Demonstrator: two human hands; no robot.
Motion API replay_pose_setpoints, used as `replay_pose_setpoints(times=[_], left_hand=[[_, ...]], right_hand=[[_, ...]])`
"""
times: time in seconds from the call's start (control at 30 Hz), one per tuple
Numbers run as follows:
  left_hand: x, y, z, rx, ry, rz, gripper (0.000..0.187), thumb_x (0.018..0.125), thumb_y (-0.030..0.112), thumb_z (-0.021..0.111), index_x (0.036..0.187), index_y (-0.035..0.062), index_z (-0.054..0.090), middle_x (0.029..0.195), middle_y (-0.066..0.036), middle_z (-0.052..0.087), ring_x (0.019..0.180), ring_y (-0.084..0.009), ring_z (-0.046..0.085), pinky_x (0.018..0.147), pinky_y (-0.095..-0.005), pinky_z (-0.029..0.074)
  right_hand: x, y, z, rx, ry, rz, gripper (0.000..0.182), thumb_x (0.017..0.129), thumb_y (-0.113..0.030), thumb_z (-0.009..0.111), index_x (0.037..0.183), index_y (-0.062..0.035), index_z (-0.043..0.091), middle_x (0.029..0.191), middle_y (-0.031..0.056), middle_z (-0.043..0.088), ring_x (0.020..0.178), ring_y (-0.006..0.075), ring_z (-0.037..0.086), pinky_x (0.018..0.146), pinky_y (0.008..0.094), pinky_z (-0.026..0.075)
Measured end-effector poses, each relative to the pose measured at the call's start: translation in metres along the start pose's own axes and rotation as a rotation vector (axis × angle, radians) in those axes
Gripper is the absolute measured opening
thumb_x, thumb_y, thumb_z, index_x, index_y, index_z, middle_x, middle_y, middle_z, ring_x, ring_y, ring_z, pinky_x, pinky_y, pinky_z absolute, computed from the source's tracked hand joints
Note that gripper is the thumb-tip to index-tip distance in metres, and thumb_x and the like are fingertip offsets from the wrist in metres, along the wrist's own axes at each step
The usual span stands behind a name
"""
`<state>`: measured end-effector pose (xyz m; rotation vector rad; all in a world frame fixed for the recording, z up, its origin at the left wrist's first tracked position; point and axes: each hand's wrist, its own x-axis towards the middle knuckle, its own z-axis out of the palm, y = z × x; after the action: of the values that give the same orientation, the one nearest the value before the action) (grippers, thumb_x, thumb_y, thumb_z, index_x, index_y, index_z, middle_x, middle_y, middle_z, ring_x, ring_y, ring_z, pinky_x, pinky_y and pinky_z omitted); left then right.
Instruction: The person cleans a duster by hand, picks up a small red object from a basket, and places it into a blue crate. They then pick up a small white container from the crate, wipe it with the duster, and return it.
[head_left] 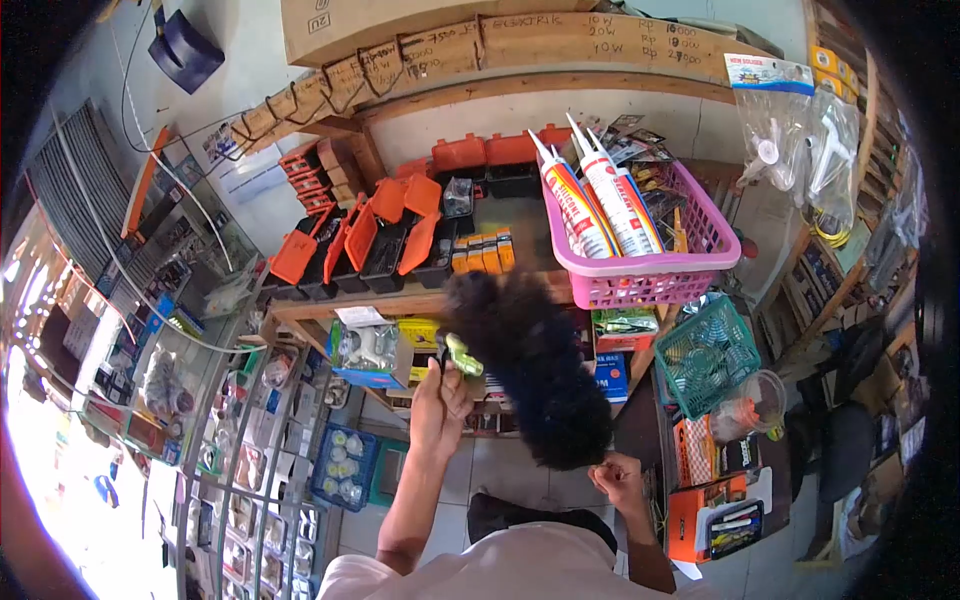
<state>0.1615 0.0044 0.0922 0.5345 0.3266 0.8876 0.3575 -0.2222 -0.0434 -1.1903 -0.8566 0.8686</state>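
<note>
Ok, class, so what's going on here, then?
Someone in a pale top has both hands on a black fluffy duster, a little blurred. The left hand appears to grip its handle end, and the right hand is closed at its lower tip. Beyond is a wooden bench bearing open orange-lidded boxes and a pink basket with sealant tubes standing in it.

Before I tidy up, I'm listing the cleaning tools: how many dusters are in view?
1: the black duster, between the left hand and right hand. Others may be hidden.
</note>
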Motion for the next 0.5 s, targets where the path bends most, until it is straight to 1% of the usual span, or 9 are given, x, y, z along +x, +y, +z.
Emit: replay_pose_setpoints(times=[0.07, 0.1, 0.2, 0.23, 0.27, 0.33, 0.37, 0.4, 0.5], left_hand=[[-0.002, -0.005, 0.034, 0.131, 0.218, 0.133, 0.021, 0.098, 0.024, 0.044, 0.104, 0.0059, 0.054, 0.088, -0.005, 0.058, 0.079, -0.0198, 0.058, 0.072, -0.0326, 0.050], [-0.009, -0.008, 0.025, -0.070, 0.113, 0.066, 0.027, 0.096, 0.023, 0.047, 0.113, 0.0039, 0.053, 0.105, -0.009, 0.060, 0.098, -0.0254, 0.058, 0.090, -0.0362, 0.048], [-0.010, -0.035, 0.002, 0.001, 0.037, 0.013, 0.029, 0.096, 0.025, 0.047, 0.114, 0.0041, 0.054, 0.106, -0.008, 0.059, 0.097, -0.0245, 0.058, 0.090, -0.0365, 0.047], [-0.010, -0.044, -0.002, 0.199, 0.190, -0.013, 0.028, 0.094, 0.022, 0.046, 0.116, 0.0051, 0.054, 0.111, -0.009, 0.058, 0.104, -0.0258, 0.054, 0.096, -0.0388, 0.042], [-0.009, -0.059, -0.017, 0.202, 0.186, -0.019, 0.028, 0.094, 0.022, 0.046, 0.116, 0.0051, 0.054, 0.111, -0.009, 0.058, 0.104, -0.0258, 0.054, 0.096, -0.0388, 0.042], [-0.013, -0.088, -0.049, 0.563, 0.048, 0.071, 0.028, 0.091, 0.015, 0.047, 0.117, 0.0066, 0.054, 0.116, -0.009, 0.056, 0.114, -0.0251, 0.048, 0.100, -0.0386, 0.037], [-0.026, -0.089, -0.042, 0.868, -0.154, 0.159, 0.032, 0.098, 0.019, 0.038, 0.126, 0.0107, 0.049, 0.120, -0.005, 0.055, 0.113, -0.0227, 0.050, 0.099, -0.0392, 0.038], [-0.030, -0.090, -0.037, 0.868, -0.161, 0.146, 0.032, 0.098, 0.019, 0.038, 0.126, 0.0107, 0.049, 0.120, -0.005, 0.055, 0.113, -0.0227, 0.050, 0.099, -0.0392, 0.038], [-0.032, -0.085, -0.026, 0.521, -0.035, -0.101, 0.030, 0.094, 0.017, 0.039, 0.120, 0.0083, 0.052, 0.117, -0.007, 0.057, 0.111, -0.0227, 0.053, 0.096, -0.0412, 0.041]], right_hand=[[0.002, -0.007, 0.000, -0.158, -0.072, -0.073, 0.025, 0.084, -0.014, 0.065, 0.072, 0.0014, 0.051, 0.060, -0.0011, 0.048, 0.054, 0.0055, 0.040, 0.048, 0.0229, 0.031], [0.003, -0.010, 0.001, -0.315, -0.144, -0.154, 0.024, 0.084, -0.013, 0.065, 0.072, 0.0018, 0.051, 0.060, -0.0013, 0.048, 0.055, 0.0050, 0.040, 0.048, 0.0224, 0.031], [0.007, -0.016, 0.020, -0.313, -0.021, -0.158, 0.033, 0.086, -0.020, 0.066, 0.068, -0.0029, 0.045, 0.060, -0.0028, 0.037, 0.054, 0.0065, 0.032, 0.047, 0.0253, 0.027], [0.009, -0.012, 0.020, -0.314, -0.016, -0.157, 0.033, 0.086, -0.020, 0.066, 0.068, -0.0029, 0.045, 0.060, -0.0028, 0.037, 0.054, 0.0065, 0.032, 0.047, 0.0253, 0.027], [0.014, -0.003, 0.020, -0.278, 0.031, -0.188, 0.030, 0.086, -0.018, 0.066, 0.069, -0.0024, 0.046, 0.060, -0.0027, 0.037, 0.055, 0.0067, 0.032, 0.047, 0.0256, 0.027], [0.018, -0.004, 0.022, -0.239, 0.091, -0.213, 0.027, 0.086, -0.016, 0.065, 0.071, -0.0018, 0.048, 0.061, -0.0026, 0.037, 0.055, 0.0069, 0.032, 0.048, 0.0258, 0.027], [0.022, -0.013, 0.024, -0.253, 0.053, -0.240, 0.026, 0.086, -0.016, 0.065, 0.072, -0.0013, 0.049, 0.061, -0.0026, 0.036, 0.056, 0.0070, 0.032, 0.048, 0.0259, 0.028], [0.025, -0.020, 0.026, -0.268, 0.014, -0.266, 0.024, 0.086, -0.015, 0.065, 0.074, -0.0008, 0.049, 0.061, -0.0026, 0.036, 0.056, 0.0071, 0.033, 0.048, 0.0261, 0.028], [0.028, -0.022, 0.033, -0.317, 0.036, -0.243, 0.023, 0.086, -0.015, 0.064, 0.074, -0.0009, 0.050, 0.060, -0.0027, 0.036, 0.056, 0.0068, 0.034, 0.048, 0.0259, 0.028]])
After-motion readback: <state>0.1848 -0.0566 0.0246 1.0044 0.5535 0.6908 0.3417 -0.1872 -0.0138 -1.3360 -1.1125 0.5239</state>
